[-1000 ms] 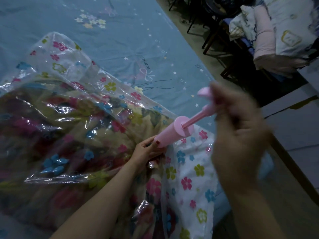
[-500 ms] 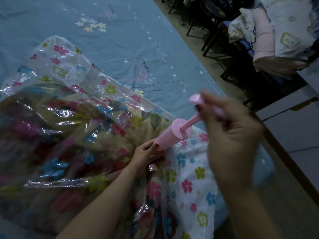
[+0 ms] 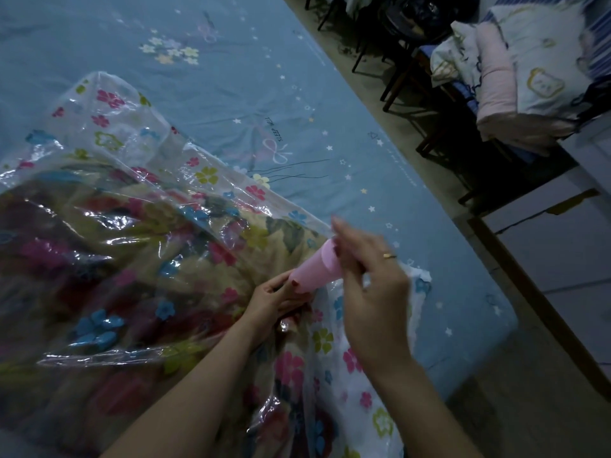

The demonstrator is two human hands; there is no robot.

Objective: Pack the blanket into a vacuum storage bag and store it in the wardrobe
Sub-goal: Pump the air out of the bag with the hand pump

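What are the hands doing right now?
Left hand: holding the base of the pink hand pump against the vacuum storage bag.
Right hand: gripping the pump's handle, pushed in.

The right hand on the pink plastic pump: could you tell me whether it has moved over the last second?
Yes. The right hand has pushed down against the pink plastic pump barrel, which the left hand holds.

Only readable text: "SLEEP WELL" in small dark capitals on the blue bedsheet [image 3: 231, 94], running sideways just beside a pale bow motif near sheet centre. Last letters are small, partly uncertain. Faint line of print along the sheet's right edge is too small to read. No legible print on anything else.
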